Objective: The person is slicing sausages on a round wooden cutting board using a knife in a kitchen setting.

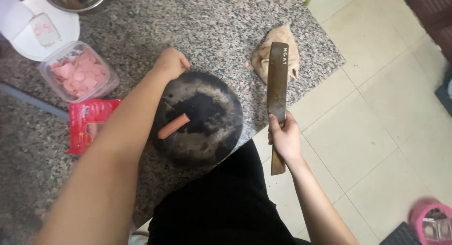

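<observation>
Head view: right hand (285, 137) gripped cleaver (277, 92) by handle, blade up, held off counter edge, right of board (197, 114). Left hand (170, 63) closed, knuckles at board's far rim; whether it held anything, could not tell. Sausage (173, 126) lay on board, just below-right of left hand. Tub (77, 72) of slices sat to its left. Judgement: pin sausage with curled fingertips, bring blade down square, keep slices even.

Speckled grey granite countertop (207, 24) | centre: round dark chopping board (212, 127) carrying one sausage (173, 126) | 9 o'clock: red sausage packet (87, 122) | 10 o'clock: clear tub of pink slices (77, 72), white plate (47, 42) | 12 o'clock: metal bowl (75, 2) | 2 o'clock: crumpled tan cloth (263, 54)
</observation>
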